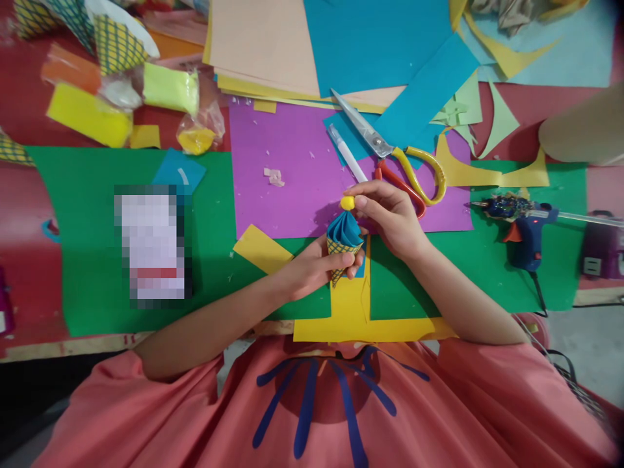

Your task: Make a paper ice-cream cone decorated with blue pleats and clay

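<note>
With forearm slanting up and inward, left hand (pixel 316 266): fingers closed round a small patterned cone (pixel 344 250), blue folded paper (pixel 345 229) at its mouth, cone upright, tip down, above the yellow strip. Right hand (pixel 390 218): reaching in from the right, fingertips pinching a yellow ball (pixel 348 203) atop the blue paper.

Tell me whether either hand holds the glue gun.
No, the glue gun lies on the green sheet while the left hand holds the cone and the right hand a yellow ball.
</note>
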Action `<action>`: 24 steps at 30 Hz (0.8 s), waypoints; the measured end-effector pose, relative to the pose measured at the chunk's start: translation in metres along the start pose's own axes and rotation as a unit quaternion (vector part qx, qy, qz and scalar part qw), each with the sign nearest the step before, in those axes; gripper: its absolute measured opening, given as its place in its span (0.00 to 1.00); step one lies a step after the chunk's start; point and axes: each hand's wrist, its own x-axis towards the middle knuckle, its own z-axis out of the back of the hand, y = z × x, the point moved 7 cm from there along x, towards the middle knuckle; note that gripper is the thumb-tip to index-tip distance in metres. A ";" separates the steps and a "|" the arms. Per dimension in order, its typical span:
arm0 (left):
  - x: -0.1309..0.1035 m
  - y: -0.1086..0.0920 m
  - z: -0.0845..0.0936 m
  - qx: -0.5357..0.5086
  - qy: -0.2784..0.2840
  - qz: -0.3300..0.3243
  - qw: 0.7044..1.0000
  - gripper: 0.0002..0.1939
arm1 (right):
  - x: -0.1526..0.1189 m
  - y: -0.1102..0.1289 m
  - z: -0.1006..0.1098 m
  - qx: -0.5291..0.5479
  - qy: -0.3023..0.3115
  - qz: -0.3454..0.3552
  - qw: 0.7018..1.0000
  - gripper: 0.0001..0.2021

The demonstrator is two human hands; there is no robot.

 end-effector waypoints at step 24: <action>-0.001 -0.002 -0.004 0.005 0.014 0.007 1.000 0.30 | -0.002 0.002 0.008 -0.087 -0.025 0.038 0.995 0.21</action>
